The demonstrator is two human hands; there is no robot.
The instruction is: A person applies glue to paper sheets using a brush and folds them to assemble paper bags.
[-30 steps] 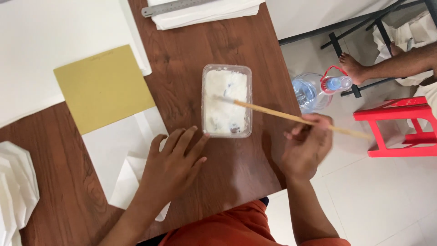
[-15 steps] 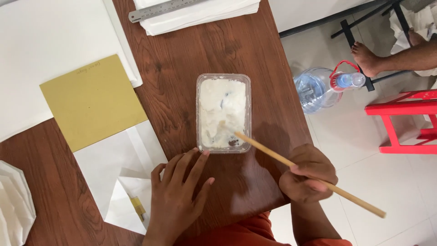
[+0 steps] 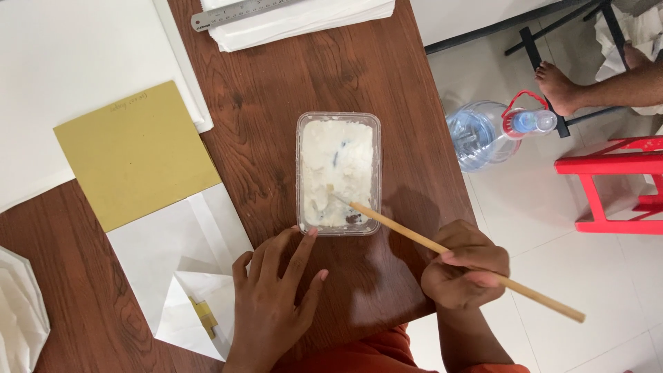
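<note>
A clear plastic tub of white paste stands on the brown wooden table. My right hand grips a long wooden stick whose tip dips into the paste at the tub's near end. My left hand lies flat on the table with fingers spread. Its fingertips reach the tub's near left corner, and the hand partly covers a folded white paper.
A mustard-yellow card lies left of the tub, with white sheets behind it. A metal ruler rests on stacked paper at the far edge. On the floor to the right are a water jug, a red stool and another person's foot.
My right hand has lowered the stick's outer end and its tip has slid to the tub's near end. The left hand has shifted slightly toward the tub's corner.
</note>
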